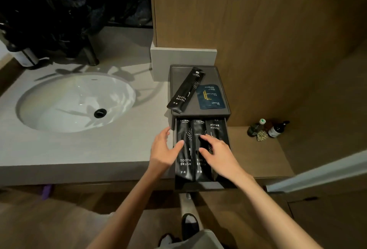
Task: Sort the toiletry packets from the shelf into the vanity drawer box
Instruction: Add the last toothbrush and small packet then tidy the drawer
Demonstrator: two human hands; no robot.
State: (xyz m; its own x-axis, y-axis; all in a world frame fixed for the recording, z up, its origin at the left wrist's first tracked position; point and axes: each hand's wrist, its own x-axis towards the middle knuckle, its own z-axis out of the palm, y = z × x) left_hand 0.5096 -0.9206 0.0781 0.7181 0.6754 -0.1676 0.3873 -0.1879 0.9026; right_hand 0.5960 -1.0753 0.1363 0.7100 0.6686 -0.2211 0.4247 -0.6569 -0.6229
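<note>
Glossy black toothbrush packets (183, 149) in rectangular drawer (198, 186), right hand (216, 149) flat on them

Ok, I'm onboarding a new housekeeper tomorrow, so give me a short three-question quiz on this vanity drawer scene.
1. True or false: the drawer of the box is pulled open.
2. How many toothbrush packets lie in the drawer?
3. Which item sits beside the toothbrush packet on top of the box? A) soap bar B) shower cap packet C) comb

Key: 1 true. 2 three, side by side; the right one is turned the opposite way to the other two. 3 B. Bonus note: the left hand is at the drawer's left edge and the right hand rests over the packets; neither clearly grips one.
</note>
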